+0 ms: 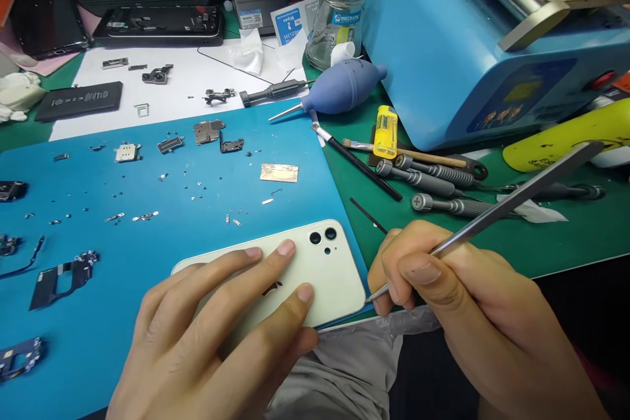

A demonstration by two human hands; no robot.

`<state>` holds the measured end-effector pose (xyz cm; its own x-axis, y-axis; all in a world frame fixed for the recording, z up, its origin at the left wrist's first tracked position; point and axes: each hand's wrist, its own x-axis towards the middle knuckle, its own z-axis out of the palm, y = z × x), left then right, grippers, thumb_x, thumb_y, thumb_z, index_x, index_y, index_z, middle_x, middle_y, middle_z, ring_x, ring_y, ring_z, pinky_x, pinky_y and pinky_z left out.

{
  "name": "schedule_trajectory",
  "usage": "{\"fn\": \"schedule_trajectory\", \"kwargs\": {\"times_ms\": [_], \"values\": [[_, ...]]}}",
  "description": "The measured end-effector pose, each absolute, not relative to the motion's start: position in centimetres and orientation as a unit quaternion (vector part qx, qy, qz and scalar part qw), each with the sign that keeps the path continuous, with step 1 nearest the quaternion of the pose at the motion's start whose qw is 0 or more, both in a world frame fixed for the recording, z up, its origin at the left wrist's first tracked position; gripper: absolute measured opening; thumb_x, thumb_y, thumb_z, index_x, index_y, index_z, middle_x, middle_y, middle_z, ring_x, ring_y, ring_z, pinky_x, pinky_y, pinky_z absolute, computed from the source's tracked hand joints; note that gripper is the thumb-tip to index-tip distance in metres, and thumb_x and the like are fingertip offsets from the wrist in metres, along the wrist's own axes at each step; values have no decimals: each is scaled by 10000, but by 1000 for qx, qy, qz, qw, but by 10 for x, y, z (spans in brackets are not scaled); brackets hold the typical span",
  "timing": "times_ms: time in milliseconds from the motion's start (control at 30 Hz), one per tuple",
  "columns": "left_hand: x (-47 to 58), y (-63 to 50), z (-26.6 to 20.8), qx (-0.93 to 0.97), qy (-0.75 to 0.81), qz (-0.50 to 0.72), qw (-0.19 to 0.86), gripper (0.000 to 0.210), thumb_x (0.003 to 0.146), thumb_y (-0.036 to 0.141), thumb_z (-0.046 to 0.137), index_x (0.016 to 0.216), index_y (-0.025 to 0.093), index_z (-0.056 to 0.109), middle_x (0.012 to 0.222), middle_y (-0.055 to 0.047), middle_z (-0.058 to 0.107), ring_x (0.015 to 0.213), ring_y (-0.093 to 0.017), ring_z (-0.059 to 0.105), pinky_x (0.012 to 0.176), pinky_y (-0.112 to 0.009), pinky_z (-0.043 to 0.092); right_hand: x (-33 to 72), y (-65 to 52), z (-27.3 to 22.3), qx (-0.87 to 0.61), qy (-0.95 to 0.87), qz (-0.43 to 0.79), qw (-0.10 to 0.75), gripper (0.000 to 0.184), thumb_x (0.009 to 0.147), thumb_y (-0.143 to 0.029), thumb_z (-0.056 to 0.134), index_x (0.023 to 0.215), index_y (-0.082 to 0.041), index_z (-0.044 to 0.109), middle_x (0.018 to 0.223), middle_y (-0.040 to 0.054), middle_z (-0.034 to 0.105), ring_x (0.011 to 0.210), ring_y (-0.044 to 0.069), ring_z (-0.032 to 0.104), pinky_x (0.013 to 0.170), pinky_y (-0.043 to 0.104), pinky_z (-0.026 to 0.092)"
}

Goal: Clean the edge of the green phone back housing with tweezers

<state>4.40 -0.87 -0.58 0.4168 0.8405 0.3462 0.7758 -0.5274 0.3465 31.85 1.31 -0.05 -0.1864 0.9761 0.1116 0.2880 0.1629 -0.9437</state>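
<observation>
A pale phone back housing (pixel 339 282) with two large camera lenses lies face down on the blue mat near its front right corner. My left hand (pixel 221 321) presses it down, fingers spread across the back and thumb by the near edge. My right hand (pixel 453 289) pinches a slim, flat-ended metal tool (pixel 512 200) like a pen. Its narrow tip meets the housing's lower right corner. Whether the tool has one arm or two cannot be made out. Part of the logo and the housing's left end are hidden under my left hand.
Small screws and brackets dot the blue mat (pixel 147 184), with flex cables at left. A battery (pixel 79 102) lies behind. Right of the mat are a blue air blower (pixel 344 86), several screwdrivers (pixel 418 180) and a glass jar (pixel 337 20). A blue machine (pixel 443 79) stands back right.
</observation>
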Motion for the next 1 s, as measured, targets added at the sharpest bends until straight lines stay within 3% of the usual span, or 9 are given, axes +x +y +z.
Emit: {"fn": "schedule_trajectory", "kwargs": {"times_ms": [367,667,1000], "values": [[46,-10,-3,836,484,247,76,290,1106,392,842,1389,393,782,1553,16,828,1482,-236,690,1270,-456,450,320,12,3,-478,-650,437,398,342,1273,-314,535,945,-318,633,870,-83,665,779,113,719,713,304,577],[45,-10,-4,835,484,247,82,297,1113,432,836,1403,399,779,1570,16,820,1497,-230,677,1285,-460,440,313,17,8,-515,-660,373,401,389,1289,-367,509,916,-311,604,866,-102,672,788,77,721,710,231,573],[46,-9,-5,836,485,248,68,291,1105,425,846,1385,404,773,1535,16,837,1469,-234,694,1243,-468,468,315,17,8,-507,-661,379,403,377,1277,-359,527,910,-312,595,849,-91,681,741,101,714,678,264,583]]}}
